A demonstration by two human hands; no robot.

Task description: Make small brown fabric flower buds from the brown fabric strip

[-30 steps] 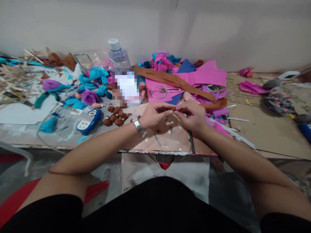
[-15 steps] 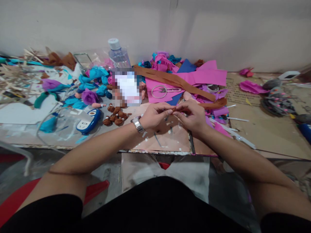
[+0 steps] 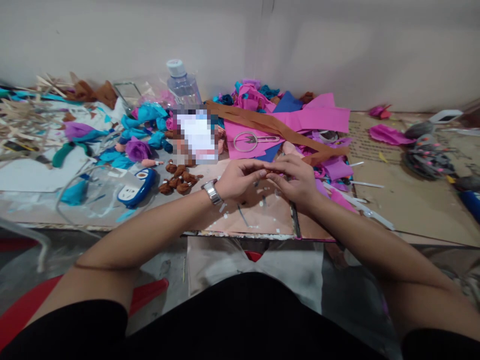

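Evidently mid-twist, the left hand [image 3: 238, 180] and right hand [image 3: 297, 183] meet fingertip to fingertip, both pinched on a brown strip [image 3: 270, 171] held between them just above the table [image 3: 412, 210], so any further turn needs both pinches firm.

I've got both arms reaching forward, my bare left forearm [image 3: 157, 225] and bare right forearm [image 3: 360, 240] angling inward. My left hand [image 3: 238, 179] and right hand [image 3: 296, 182] meet fingertip to fingertip, knuckles up, fingers curled and pinched tight.
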